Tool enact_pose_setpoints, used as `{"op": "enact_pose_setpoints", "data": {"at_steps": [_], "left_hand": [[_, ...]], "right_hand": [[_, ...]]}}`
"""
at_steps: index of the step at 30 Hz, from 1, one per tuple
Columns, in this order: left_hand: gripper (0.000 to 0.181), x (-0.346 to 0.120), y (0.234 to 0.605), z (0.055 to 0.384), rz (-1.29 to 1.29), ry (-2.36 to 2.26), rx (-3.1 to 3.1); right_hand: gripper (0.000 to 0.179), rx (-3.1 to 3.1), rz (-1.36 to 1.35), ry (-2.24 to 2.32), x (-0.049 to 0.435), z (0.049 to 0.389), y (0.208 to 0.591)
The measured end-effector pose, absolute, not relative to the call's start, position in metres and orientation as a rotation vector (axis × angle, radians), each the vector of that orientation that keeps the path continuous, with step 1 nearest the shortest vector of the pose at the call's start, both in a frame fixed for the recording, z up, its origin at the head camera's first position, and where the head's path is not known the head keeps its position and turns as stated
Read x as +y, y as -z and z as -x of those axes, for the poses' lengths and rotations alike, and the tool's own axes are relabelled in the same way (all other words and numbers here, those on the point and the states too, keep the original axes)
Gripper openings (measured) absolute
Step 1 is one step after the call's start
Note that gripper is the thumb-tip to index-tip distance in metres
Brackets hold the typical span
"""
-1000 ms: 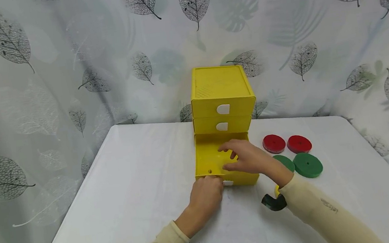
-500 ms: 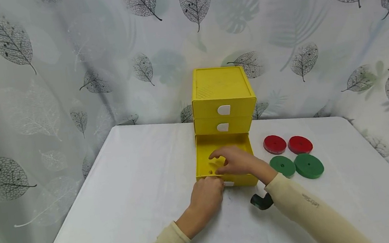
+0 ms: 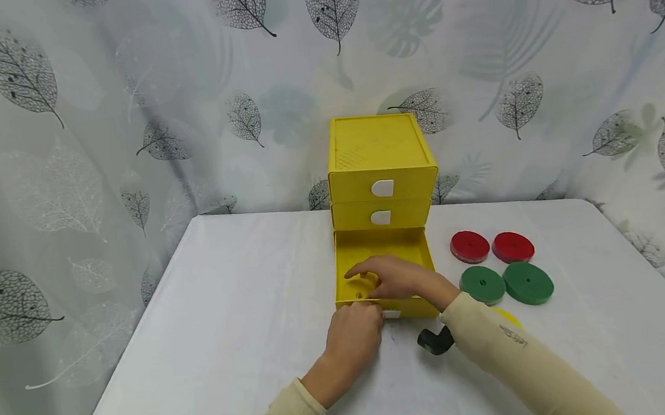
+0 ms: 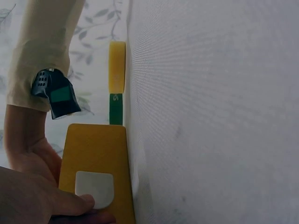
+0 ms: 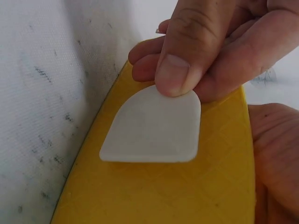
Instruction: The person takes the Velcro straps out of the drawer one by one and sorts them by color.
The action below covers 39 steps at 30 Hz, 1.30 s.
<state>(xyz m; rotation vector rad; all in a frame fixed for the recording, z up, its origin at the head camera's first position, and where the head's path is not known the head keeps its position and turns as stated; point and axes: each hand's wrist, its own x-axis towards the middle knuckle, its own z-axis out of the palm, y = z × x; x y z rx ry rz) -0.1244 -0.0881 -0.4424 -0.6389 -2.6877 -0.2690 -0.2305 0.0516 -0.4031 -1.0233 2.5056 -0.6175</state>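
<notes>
A yellow drawer unit (image 3: 379, 143) stands at the back of the table, and its bottom drawer (image 3: 395, 241) is pulled out. My left hand (image 3: 354, 333) is at the drawer's front. Both wrist views show its thumb pressed on the white drawer handle (image 5: 154, 128), the other fingers behind it at the front's edge. My right hand (image 3: 394, 277) reaches over the drawer from the right, fingers loosely bent, with nothing visible between them. Below its fingertips, a small dark spot (image 3: 358, 295) shows on the drawer's floor near the front. Part of the right palm (image 5: 275, 149) appears beside the drawer.
Two red rolls (image 3: 469, 247) and two green rolls (image 3: 482, 285) lie flat to the right of the drawer. A yellow roll (image 3: 508, 317) is partly hidden by the right sleeve. Black wrist cameras (image 3: 435, 341) hang under both forearms. A leaf-patterned curtain (image 3: 284, 68) rises behind the table.
My right hand has moved left and slightly down over the open drawer, toward its front left corner, with its fingers less spread. My left hand stays at the handle.
</notes>
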Motion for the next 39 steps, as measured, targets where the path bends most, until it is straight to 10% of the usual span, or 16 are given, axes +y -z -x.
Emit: {"op": "enact_pose_setpoints", "data": {"at_steps": [39], "left_hand": [[0.026,-0.089,0.444,0.125,0.663,0.249,-2.64]], "right_hand": [[0.069,2.65,1.086,0.543,0.053,0.241,0.421]]}}
